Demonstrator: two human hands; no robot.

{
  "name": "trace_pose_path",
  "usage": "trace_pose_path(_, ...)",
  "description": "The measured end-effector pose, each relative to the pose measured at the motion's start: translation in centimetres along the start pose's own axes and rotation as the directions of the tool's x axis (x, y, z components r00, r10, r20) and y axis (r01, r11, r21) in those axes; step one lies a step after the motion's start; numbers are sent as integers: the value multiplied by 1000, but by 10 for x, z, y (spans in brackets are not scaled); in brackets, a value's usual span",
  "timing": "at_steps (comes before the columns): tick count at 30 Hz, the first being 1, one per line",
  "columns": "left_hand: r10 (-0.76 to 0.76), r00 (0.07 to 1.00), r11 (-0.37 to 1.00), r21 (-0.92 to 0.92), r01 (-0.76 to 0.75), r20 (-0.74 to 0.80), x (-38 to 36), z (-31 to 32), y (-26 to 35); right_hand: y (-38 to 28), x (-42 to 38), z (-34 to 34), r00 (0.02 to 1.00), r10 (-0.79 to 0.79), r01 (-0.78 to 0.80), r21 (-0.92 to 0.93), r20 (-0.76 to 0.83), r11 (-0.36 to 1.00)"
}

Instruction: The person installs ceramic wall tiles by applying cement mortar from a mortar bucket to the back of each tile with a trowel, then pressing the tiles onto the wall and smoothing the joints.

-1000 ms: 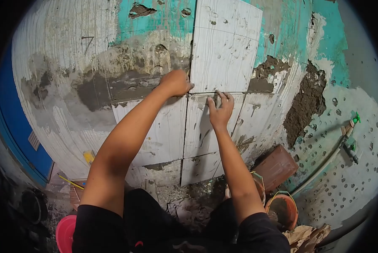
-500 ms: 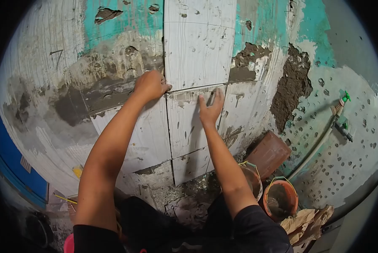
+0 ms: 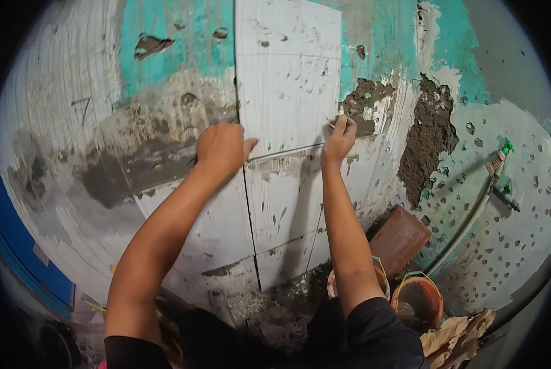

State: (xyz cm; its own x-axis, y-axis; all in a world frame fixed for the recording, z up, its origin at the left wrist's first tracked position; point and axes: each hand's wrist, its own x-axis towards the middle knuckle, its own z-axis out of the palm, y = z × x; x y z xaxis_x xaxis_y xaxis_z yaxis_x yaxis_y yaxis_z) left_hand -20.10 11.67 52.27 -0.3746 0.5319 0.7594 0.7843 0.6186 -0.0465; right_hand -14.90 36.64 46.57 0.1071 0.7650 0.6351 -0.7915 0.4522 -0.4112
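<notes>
A tall white wall tile [image 3: 287, 80], spattered with mortar, stands on the wall above a lower white tile [image 3: 281, 190], with a thin dark joint between them. My left hand [image 3: 222, 147] is curled at the upper tile's lower left corner, its thumb pointing right; whatever its bent fingers hold is hidden. At the upper tile's right edge, just above the joint, my right hand [image 3: 339, 140] has its fingers drawn together. Something small and pale shows by those fingertips, too small to name.
Wet grey mortar [image 3: 158, 163] covers the wall left of the upper tile. At lower right stand an orange bucket [image 3: 438, 301], a second bucket [image 3: 383, 280], a brown slab [image 3: 400, 240] and crumpled brown paper [image 3: 460, 335]. A green-handled tap [image 3: 506, 147] juts from the right wall.
My right hand has left the lower tile's face and moved up and right to the upper tile's edge, its spread fingers closing. My left hand stays by the corner, its thumb now sticking out.
</notes>
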Motion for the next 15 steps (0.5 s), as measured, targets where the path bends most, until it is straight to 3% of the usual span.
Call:
trace_pose_path(1, 25, 999, 1000, -4, -24, 47, 9, -25, 16, -27, 2, 25, 998, 64, -58, 189, -26, 980)
trace_pose_path(3, 304, 905, 952, 80, -294, -298, 39, -39, 27, -42, 16, 44, 992, 84, -116, 410, 94, 905)
trace_pose_path(5, 457, 817, 882, 301, -363, -352, 91, -44, 25, -49, 27, 64, 990, 45, -114, 548, 137, 828)
trace_pose_path(8, 497, 841, 812, 456, -364, -214, 134, -49, 25, -59, 47, 100, 996, -53, -6, 666, 69, 746)
trace_pose_path(11, 438, 891, 785, 535, -312, -123, 136, -43, 40, -71, 68, 122, 988, -150, 73, 711, 46, 699)
trace_pose_path(15, 444, 884, 767, 571, -292, -145, 137, -36, 37, -56, 72, 143, 983, -160, 38, 740, 95, 672)
